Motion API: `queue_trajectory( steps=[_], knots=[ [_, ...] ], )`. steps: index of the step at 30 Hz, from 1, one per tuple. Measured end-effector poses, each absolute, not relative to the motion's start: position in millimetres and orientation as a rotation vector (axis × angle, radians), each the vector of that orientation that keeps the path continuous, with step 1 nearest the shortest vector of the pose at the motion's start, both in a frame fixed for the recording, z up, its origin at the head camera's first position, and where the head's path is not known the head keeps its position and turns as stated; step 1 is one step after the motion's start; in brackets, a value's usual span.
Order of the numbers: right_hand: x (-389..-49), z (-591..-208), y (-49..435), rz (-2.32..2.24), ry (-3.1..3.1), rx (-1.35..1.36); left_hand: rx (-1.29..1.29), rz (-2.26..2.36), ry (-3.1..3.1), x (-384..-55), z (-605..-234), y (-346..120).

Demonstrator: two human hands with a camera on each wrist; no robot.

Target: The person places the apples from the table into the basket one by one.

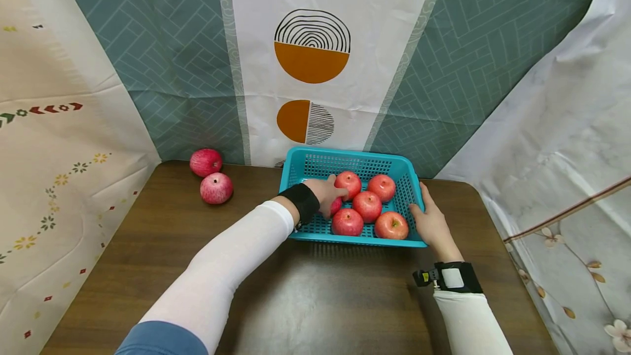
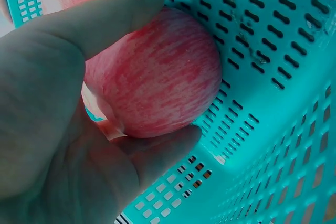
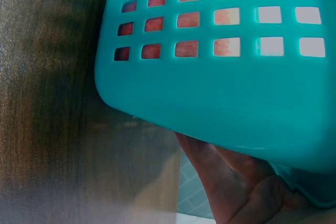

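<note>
A turquoise plastic basket with slotted sides sits at the back of the table. Inside its left part my left hand grips a red apple, thumb on one side and fingers around the other. In the head view that apple is mostly covered by the hand. Several more red apples lie in the middle and right of the basket. At the basket's right end, my right hand holds the rim, thumb over the edge and fingers along the outer wall.
Two apples, one red and one paler pink, rest on the brown wooden table left of the basket. A patterned cloth hangs right behind the table, with light cloths at both sides.
</note>
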State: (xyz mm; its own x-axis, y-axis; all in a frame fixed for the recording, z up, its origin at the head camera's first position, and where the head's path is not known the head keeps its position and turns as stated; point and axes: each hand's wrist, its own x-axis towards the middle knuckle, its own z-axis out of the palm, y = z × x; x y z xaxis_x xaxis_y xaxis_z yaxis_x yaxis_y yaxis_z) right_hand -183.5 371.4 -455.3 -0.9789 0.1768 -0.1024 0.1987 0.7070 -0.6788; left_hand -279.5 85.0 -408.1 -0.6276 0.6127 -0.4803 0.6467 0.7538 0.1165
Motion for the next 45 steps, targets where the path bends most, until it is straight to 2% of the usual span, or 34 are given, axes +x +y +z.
queue_trajectory(
  steps=[12, 36, 45],
  knots=[
    [-181.0, -453.0, 367.7, -1.144, 2.874, 0.322, 0.909, -0.083, 2.447, -283.0, -411.4, 83.7],
    [-180.8, -451.2, 369.2, -1.132, 2.885, 0.313, 1.011, 0.009, 2.425, -284.2, -403.7, 73.6],
    [-180.5, -450.7, 367.8, -1.137, 2.869, 0.32, 1.111, 0.204, 2.438, -289.2, -391.7, 54.6]
  ],
)
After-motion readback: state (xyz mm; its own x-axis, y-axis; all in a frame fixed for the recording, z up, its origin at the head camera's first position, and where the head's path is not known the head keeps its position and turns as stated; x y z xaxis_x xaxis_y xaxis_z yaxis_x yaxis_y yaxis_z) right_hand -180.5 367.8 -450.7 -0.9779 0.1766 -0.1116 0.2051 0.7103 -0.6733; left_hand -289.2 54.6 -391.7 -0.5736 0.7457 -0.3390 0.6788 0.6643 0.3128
